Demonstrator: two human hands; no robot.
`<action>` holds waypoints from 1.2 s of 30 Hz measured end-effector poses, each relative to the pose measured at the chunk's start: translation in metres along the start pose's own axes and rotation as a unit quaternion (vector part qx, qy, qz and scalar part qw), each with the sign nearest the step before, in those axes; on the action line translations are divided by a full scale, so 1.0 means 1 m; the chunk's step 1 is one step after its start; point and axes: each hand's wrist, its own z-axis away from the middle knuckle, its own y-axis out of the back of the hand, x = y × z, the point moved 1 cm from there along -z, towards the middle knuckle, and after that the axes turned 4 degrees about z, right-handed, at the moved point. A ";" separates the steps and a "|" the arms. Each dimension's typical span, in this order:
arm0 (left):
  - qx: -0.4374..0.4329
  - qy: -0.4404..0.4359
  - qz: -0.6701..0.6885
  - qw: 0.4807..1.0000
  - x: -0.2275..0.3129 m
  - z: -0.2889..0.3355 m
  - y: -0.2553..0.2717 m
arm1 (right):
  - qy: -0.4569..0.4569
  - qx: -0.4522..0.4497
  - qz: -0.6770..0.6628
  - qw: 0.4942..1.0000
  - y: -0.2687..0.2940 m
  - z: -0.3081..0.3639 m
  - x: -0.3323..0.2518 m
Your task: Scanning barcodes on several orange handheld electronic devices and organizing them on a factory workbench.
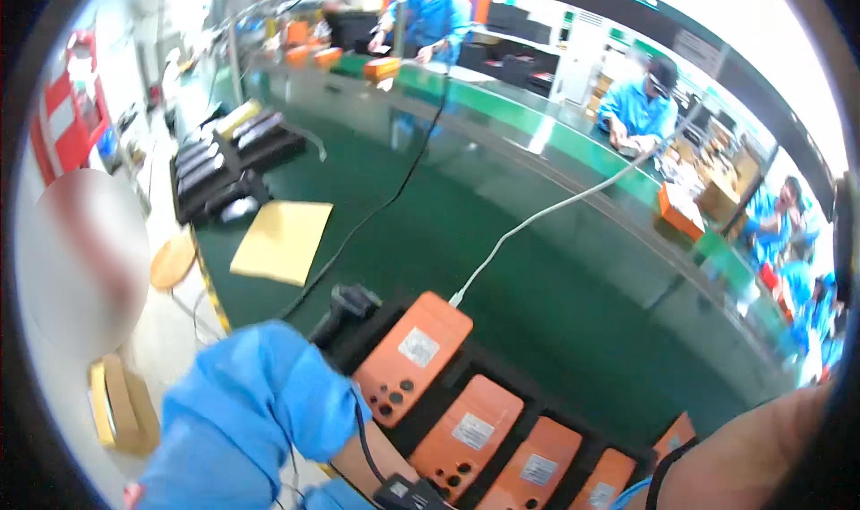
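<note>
My left forearm, in a blue sleeve [260,402], reaches in from the lower left. A black device with a cable [408,492] sits by the wrist, and the left hand itself is out of sight past the lower edge. At the lower right my bare right forearm [761,443] wears a black band [665,476]; its hand is also outside the picture. Between the arms, a black tray [448,389] holds several orange smartphones, backs up, with white labels. A white cable [502,241] runs to the top end of the leftmost orange smartphone [417,353].
A black handheld scanner [345,308] lies beside the tray. Farther left are a yellow sheet [282,241] and black trays of devices [228,165]. A black cord [394,192] crosses the green table [573,295]. Several people in blue work along the far side; a round stool [173,259] stands left.
</note>
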 end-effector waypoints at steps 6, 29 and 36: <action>-0.083 0.016 0.040 0.996 -0.013 -0.025 -0.015 | -0.021 0.011 -0.009 1.000 0.019 0.010 -0.005; -0.059 0.033 0.102 0.992 -0.014 -0.024 -0.011 | 0.058 0.044 -0.034 0.997 0.041 -0.010 -0.005; -0.065 0.028 0.149 0.986 -0.015 -0.014 -0.002 | 0.171 0.057 -0.083 0.980 0.041 -0.015 -0.065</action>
